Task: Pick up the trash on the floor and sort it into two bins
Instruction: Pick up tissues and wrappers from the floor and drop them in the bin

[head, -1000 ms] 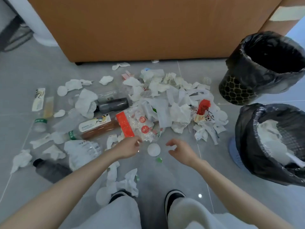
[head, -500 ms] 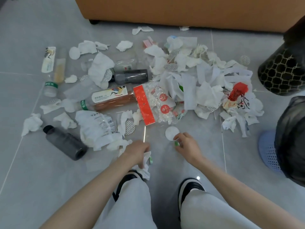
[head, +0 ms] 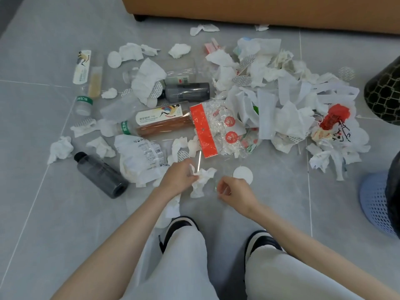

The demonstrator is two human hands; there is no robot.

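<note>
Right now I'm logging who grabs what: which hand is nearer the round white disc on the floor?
Right. The right hand sits just below-left of the round white disc, almost touching; the left hand, gripping a crumpled tissue, is farther left.

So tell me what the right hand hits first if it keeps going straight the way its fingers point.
The right hand points up-left toward the crumpled tissue held by the left hand. That tissue likely comes first, though height off the floor is unclear.

patterned bin (head: 384, 94) cut off (right edge)
</note>
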